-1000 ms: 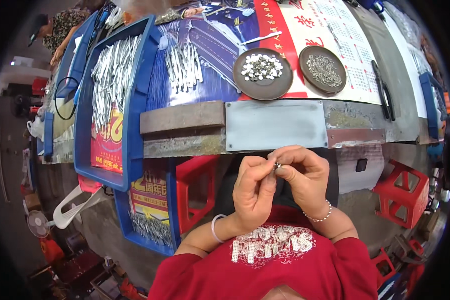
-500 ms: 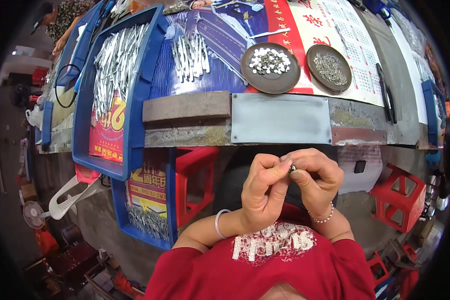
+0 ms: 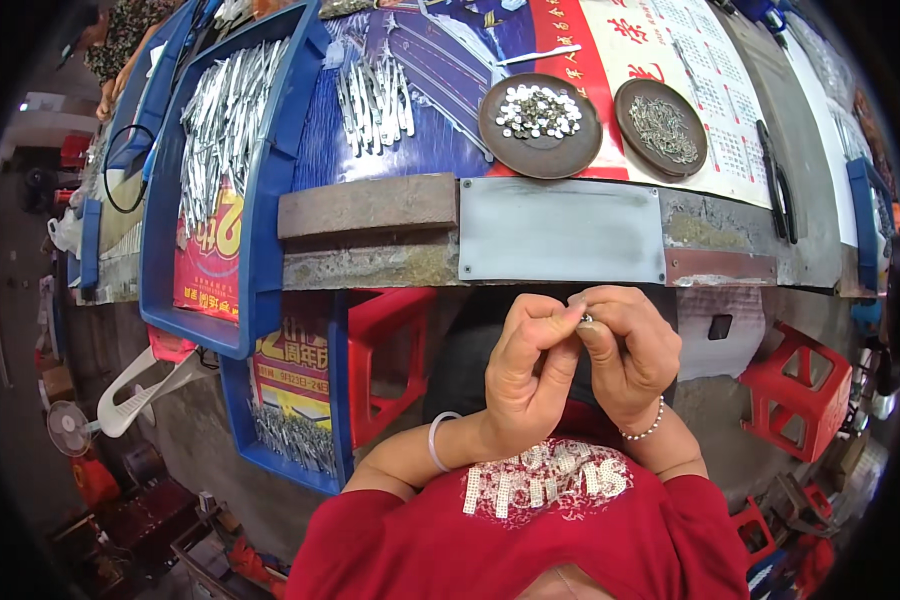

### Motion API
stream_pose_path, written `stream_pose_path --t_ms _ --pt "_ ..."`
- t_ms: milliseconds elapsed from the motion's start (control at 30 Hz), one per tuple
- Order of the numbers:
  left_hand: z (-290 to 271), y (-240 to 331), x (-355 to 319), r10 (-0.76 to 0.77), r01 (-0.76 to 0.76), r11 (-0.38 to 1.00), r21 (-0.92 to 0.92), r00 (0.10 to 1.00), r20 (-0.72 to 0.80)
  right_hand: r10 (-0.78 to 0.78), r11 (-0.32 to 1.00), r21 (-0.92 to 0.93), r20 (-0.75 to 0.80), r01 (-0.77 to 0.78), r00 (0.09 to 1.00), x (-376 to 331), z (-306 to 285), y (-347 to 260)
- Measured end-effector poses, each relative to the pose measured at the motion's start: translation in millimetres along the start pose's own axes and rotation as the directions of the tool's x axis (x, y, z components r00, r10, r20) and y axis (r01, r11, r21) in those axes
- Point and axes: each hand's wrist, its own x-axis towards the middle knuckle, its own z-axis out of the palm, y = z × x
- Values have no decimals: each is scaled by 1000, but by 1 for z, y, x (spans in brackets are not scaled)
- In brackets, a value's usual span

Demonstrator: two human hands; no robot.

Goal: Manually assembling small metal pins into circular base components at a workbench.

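My left hand [image 3: 532, 362] and my right hand [image 3: 632, 348] meet fingertip to fingertip in front of my chest, just off the table's near edge. Both are closed in a pinch around a tiny, shiny dark metal piece [image 3: 586, 319], mostly covered by the fingers; its kind is too small to tell. Beyond them on the table, a brown round plate [image 3: 542, 160] holds small white and dark discs [image 3: 540, 112]. To its right, a second brown plate [image 3: 686, 166] carries a heap of thin small metal pins [image 3: 662, 128].
Slim metal strips [image 3: 375, 105] lie loose on the table. At left stands a blue tray [image 3: 263, 215] full of similar strips; a lower blue tray [image 3: 338, 400] holds small metal parts. Black-handled pliers [image 3: 776, 185] rest at right. Red stools [image 3: 805, 390] stand below. Another person [image 3: 130, 45] is at far left.
My pinched fingertips have shifted slightly and risen a little toward the table edge, still meeting around the tiny piece. The table things appear slightly displaced as the view moves.
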Motion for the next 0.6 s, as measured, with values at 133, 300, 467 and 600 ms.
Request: stream_pose_path --t_ms 133,300,467,600 --pt "3 5 0 3 -3 999 -49 1000 5 -74 997 17 -17 75 997 0 -1 3" --pt "4 2 -4 8 -6 1000 -24 998 64 -87 996 -21 12 87 996 -2 -2 7" --pt "7 3 -6 -25 26 999 -47 999 28 -152 988 -17 -39 152 988 0 1 15" --pt "5 4 -4 6 -6 1000 12 997 71 -183 980 -72 34 185 982 -5 -3 18"
